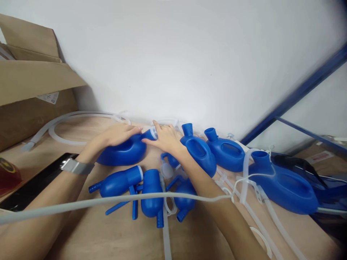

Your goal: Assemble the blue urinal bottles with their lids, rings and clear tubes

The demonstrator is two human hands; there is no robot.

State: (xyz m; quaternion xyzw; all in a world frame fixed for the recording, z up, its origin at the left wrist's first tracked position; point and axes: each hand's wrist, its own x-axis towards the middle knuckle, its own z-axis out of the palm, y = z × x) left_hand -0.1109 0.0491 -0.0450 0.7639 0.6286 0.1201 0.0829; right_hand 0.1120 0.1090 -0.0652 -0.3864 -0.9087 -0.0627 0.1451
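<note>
My left hand (118, 135) lies over the top of a blue plastic jug (123, 153) that rests on its side on the wooden bench, fingers curled round its neck. My right hand (164, 139) pinches the jug's spout, where a white tube end (154, 133) meets it. A steel watch band sits on my left wrist. Three more blue jugs (200, 151) (229, 153) (282, 182) stand in a row to the right along the wall. Several smaller blue funnel-shaped parts (151, 196) lie in front of my hands.
White tubing (70, 121) loops at the back left, and one tube (108, 202) stretches across near the camera. Cardboard boxes (29, 90) stand at the left. A black flat object (35, 180) and a red roll lie at the left edge. A blue shelf frame (298, 97) rises at right.
</note>
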